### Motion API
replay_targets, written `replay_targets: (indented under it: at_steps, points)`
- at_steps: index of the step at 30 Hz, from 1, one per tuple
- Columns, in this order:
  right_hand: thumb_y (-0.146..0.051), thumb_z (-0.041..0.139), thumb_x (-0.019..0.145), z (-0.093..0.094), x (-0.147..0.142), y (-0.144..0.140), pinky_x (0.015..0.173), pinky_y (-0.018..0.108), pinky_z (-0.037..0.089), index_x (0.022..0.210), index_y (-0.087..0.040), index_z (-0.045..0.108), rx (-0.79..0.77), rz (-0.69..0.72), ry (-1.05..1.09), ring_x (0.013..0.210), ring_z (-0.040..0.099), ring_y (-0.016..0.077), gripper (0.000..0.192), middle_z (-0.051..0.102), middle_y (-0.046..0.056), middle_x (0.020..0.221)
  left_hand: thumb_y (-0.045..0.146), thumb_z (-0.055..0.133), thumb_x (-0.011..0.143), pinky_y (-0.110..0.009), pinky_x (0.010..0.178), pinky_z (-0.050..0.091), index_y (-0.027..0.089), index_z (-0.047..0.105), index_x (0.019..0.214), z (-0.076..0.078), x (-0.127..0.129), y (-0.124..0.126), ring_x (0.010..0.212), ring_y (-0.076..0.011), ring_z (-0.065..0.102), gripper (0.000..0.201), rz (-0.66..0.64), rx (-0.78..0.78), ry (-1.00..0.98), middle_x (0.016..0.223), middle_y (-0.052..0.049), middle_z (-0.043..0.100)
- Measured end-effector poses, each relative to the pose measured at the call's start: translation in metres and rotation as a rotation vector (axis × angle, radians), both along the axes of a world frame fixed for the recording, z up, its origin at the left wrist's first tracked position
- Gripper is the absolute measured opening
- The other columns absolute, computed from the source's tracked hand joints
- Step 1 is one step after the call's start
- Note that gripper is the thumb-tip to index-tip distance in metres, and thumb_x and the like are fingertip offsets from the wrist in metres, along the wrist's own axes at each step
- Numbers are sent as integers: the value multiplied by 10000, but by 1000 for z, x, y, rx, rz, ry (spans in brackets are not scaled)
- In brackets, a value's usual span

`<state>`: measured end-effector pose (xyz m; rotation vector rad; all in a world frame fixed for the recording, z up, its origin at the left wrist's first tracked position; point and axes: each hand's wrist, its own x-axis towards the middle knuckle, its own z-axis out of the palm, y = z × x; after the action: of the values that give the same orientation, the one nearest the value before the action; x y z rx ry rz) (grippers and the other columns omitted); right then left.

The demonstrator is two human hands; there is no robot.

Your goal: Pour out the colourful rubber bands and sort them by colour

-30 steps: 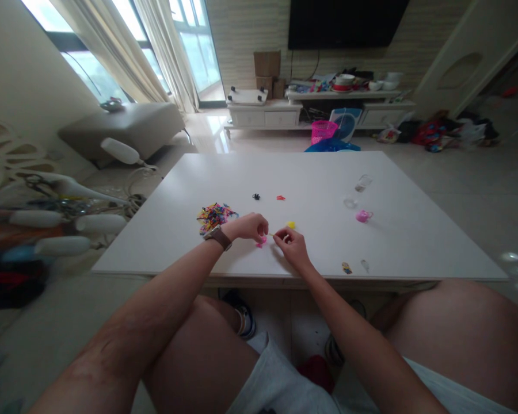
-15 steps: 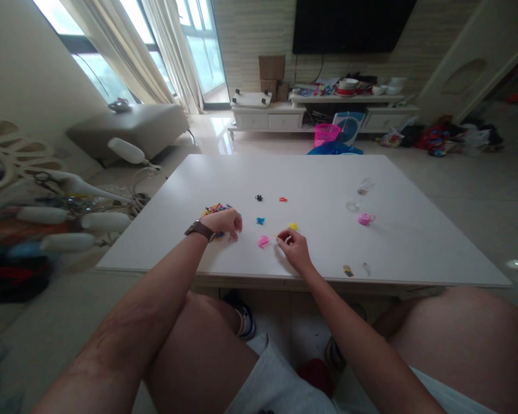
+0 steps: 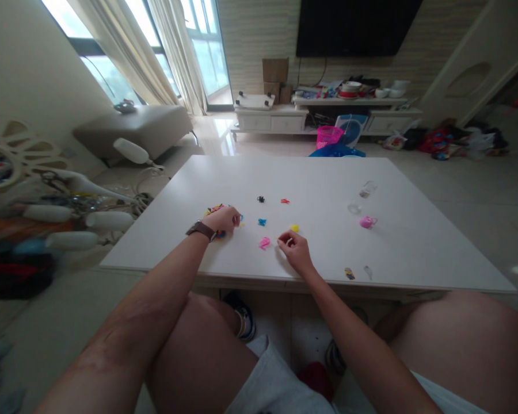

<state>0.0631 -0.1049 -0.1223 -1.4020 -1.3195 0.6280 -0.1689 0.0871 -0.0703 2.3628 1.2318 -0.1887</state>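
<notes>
My left hand (image 3: 225, 219) reaches over a heap of small multicoloured loops, likely rubber bands (image 3: 214, 209), and covers part of it. Its fingers are bent together at the heap's right edge, where blue and yellow bits show; what they pinch is too small to make out. My right hand (image 3: 295, 248) rests low over the table with thumb and forefinger pinched on a tiny yellowish piece. Between the hands lie a pink clump (image 3: 265, 243) and a blue clump (image 3: 262, 222). A yellow clump (image 3: 294, 228) is just behind my right hand. Farther back are a black clump (image 3: 261, 199) and a red clump (image 3: 285, 201).
On the white table's (image 3: 328, 184) right side are a pink rounded object (image 3: 368, 222), a clear container (image 3: 368, 188) and a clear ring-like piece (image 3: 354, 209). Near the front edge lie a small yellow figure (image 3: 349, 273) and a small clear piece (image 3: 368, 272).
My left hand's fingers have drawn in a little to the left, and blue and yellow bits now show beside them. My right hand keeps its pinch. The view has shifted slightly.
</notes>
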Motion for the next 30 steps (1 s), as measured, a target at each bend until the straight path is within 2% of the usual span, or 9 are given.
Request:
replay_targets:
  at_steps: [4, 8, 10, 15, 22, 30]
  points:
    - [-258, 617, 801, -2, 2, 1, 616, 294, 442, 752, -217, 627, 40, -84, -27, 656, 564, 165, 65, 655, 10, 743, 139, 654, 564, -183, 567, 426, 188, 716, 856, -4, 9, -6, 642, -124, 615, 302, 36, 69, -32, 805, -21, 720]
    - [-231, 589, 826, -5, 21, 8, 761, 345, 449, 780, -210, 624, 150, -332, -233, 769, 566, 200, 62, 651, 36, 804, 141, 621, 616, -201, 576, 438, 166, 704, 762, 0, 18, -16, 598, -131, 602, 171, 61, 104, -32, 707, -42, 704]
    - [-229, 589, 832, -6, 32, 13, 806, 359, 438, 783, -207, 631, 153, -405, -321, 799, 548, 210, 69, 638, 45, 825, 132, 606, 629, -208, 564, 431, 160, 689, 704, 3, 20, -19, 563, -133, 590, 116, 70, 89, -15, 621, -42, 674]
    - [-238, 607, 837, -11, 44, 19, 833, 362, 429, 805, -202, 670, 93, -421, -382, 858, 531, 229, 79, 608, 64, 877, 167, 574, 666, -218, 541, 418, 161, 684, 727, 11, 18, -19, 520, -138, 585, 125, 91, 45, 5, 587, -31, 660]
    - [-231, 595, 835, -18, 42, 22, 848, 378, 413, 837, -207, 656, 59, -489, -409, 900, 508, 250, 65, 609, 78, 902, 191, 589, 706, -197, 611, 416, 163, 698, 742, 29, 14, -22, 685, -135, 615, 117, 56, 185, -48, 787, -49, 735]
    - [-179, 559, 791, -14, 43, 18, 818, 352, 423, 812, -208, 576, 59, -485, -289, 830, 521, 216, 40, 597, 53, 886, 240, 619, 709, -210, 602, 417, 159, 716, 819, 24, 13, -16, 679, -138, 611, 167, 4, 119, -105, 787, -44, 723]
